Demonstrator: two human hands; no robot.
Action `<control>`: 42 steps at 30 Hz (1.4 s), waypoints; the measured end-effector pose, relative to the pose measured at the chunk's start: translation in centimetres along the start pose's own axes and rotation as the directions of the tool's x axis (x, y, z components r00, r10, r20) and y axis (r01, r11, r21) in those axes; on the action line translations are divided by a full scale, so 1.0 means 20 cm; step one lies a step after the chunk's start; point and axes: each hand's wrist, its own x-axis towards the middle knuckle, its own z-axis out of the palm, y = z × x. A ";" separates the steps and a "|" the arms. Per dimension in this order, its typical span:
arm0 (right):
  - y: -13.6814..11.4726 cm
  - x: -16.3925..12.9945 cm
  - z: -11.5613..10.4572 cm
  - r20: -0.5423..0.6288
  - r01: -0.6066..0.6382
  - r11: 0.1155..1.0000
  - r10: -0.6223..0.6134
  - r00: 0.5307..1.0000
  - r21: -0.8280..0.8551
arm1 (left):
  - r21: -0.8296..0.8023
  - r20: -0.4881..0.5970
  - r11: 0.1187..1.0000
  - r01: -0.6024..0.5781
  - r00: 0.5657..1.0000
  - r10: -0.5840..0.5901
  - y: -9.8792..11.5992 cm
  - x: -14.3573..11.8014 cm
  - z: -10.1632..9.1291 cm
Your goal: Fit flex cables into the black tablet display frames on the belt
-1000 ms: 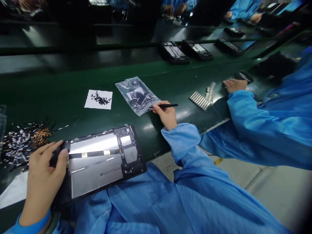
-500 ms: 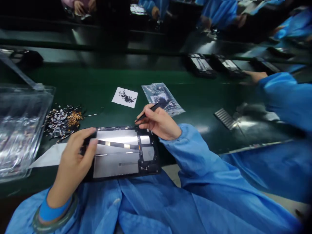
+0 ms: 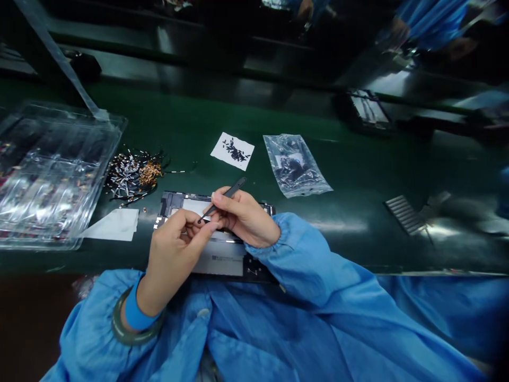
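Your right hand (image 3: 244, 217) grips thin dark tweezers (image 3: 222, 199), their tip meeting the pinched fingertips of your left hand (image 3: 175, 249); whether anything sits between them is too small to tell. Both hover over the opened tablet (image 3: 217, 254) at the green table's (image 3: 358, 175) near edge: flat, black-framed, silvery inside, mostly hidden by your hands.
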 end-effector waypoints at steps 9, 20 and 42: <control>0.01 0.02 -0.02 0.009 -0.053 0.999 0.053 0.999 -0.003 | -0.047 0.054 0.998 0.029 0.998 -0.027 -0.01 0.01 0.00; -0.04 0.09 -0.20 -0.234 0.249 0.756 -0.468 0.852 -0.605 | 0.031 -0.124 0.994 0.105 0.987 -0.100 -0.14 0.04 -0.11; 0.01 0.05 -0.23 -0.264 0.169 0.594 -0.570 0.778 -0.786 | 0.498 -0.447 0.856 0.141 0.887 0.114 -0.13 0.05 -0.45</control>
